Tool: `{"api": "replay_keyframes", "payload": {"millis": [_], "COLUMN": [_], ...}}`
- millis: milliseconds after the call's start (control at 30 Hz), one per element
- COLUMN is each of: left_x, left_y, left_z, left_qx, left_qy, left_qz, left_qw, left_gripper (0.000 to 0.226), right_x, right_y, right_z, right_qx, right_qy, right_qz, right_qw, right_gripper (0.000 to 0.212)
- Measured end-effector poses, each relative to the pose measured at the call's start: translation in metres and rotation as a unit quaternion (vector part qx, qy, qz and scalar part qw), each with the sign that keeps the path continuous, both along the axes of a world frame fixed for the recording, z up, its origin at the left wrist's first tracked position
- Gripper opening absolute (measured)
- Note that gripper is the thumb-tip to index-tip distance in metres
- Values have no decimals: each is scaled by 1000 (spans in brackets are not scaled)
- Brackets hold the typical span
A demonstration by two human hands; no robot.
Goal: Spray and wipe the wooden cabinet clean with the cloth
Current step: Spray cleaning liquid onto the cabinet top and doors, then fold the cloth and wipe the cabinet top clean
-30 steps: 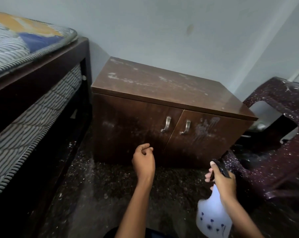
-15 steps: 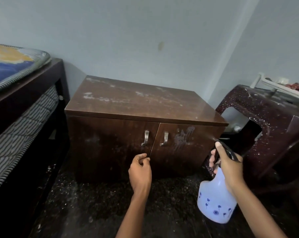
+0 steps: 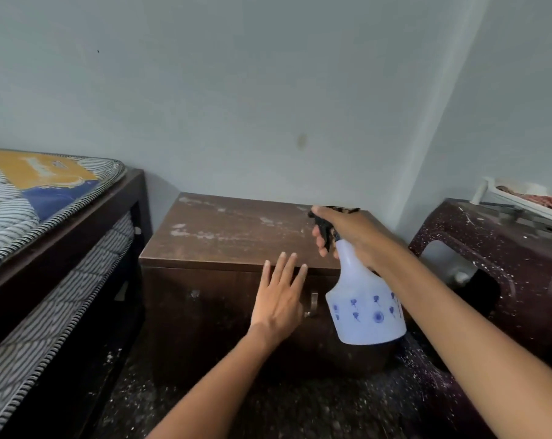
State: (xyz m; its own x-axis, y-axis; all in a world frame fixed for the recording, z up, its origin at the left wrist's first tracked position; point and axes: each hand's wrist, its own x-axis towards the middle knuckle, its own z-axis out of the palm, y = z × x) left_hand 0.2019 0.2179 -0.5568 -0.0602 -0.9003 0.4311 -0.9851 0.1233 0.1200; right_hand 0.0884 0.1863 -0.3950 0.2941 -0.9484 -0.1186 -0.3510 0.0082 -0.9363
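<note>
Two hands work in the head view. My right hand [image 3: 347,231] grips the trigger head of the spray bottle [image 3: 368,308]. It holds the bottle over the 3 o'clock edge of the cabinet [image 3: 233,236] top, with the nozzle aimed toward 9 o'clock. My left hand [image 3: 281,296] is spread flat and holds nothing. It sits at the top's front edge, 6 o'clock; contact cannot be confirmed. White smears cross the top from 9 to 12 o'clock. No cloth is visible.

Procedure, as I judge it:
1. Keep the nozzle low.
2. Squeeze short bursts across the smears.
3. Keep the left hand clear of the mist.
4. Avoid overspray onto the bed [image 3: 46,198] at 9 o'clock.
</note>
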Motion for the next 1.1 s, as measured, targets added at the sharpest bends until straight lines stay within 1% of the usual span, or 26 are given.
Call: {"api": "replay_keyframes", "payload": {"millis": [67, 100, 167, 267, 367, 433, 533, 567, 633, 700, 767, 833, 933, 967, 1067, 1100], "left_x": [13, 17, 18, 16, 15, 13, 11, 6, 6, -1, -9, -18, -26, -29, -39, -42], "left_y": [-2, -1, 0, 2, 4, 4, 3, 0, 0, -4, -14, -26, -39, -40, -49, -52], "left_z": [-2, 0, 4, 6, 6, 8, 11, 12, 15, 27, 41, 57, 77, 82, 90, 90], "left_qx": [66, 83, 91, 113, 119, 126, 131, 131, 150, 196, 252, 280, 257, 246, 211, 193], "left_qy": [-47, -64, -80, -78, -94, -103, -114, -117, -133, -158, -171, -173, -206, -223, -235, -231], "left_qz": [10, 26, 46, 45, 48, 48, 52, 53, 71, 90, 112, 130, 106, 92, 93, 95], "left_qw": [997, 994, 992, 990, 987, 986, 983, 983, 977, 964, 946, 935, 938, 939, 944, 949], "left_gripper": [75, 78, 79, 82, 87, 89, 94, 95, 98, 97, 91, 74, 39, 31, 23, 21], "right_x": [-15, -25, -49, -88, -126, -143, -158, -166, -173, -188, -203, -222, -253, -263, -302, -316], "right_y": [-6, -10, -23, -44, -55, -51, -36, -31, -28, -31, -37, -42, -47, -48, -61, -66], "right_z": [5, 6, 4, -7, -20, -24, -28, -24, -11, 12, 42, 76, 127, 142, 172, 179], "right_qx": [22, 27, 17, -15, -24, -3, 13, 3, -9, -36, -76, -116, -173, -190, -235, -246], "right_qy": [-52, -63, -85, -139, -134, -108, -64, -69, -98, -133, -173, -227, -333, -359, -415, -420], "right_qz": [-26, -44, -102, -221, -290, -290, -222, -211, -197, -219, -252, -277, -301, -314, -365, -381], "right_qw": [998, 997, 991, 965, 947, 951, 973, 975, 975, 966, 949, 926, 877, 858, 800, 786], "right_gripper": [40, 40, 38, 27, 27, 27, 13, 11, 14, 16, 19, 19, 15, 15, 24, 28]}}
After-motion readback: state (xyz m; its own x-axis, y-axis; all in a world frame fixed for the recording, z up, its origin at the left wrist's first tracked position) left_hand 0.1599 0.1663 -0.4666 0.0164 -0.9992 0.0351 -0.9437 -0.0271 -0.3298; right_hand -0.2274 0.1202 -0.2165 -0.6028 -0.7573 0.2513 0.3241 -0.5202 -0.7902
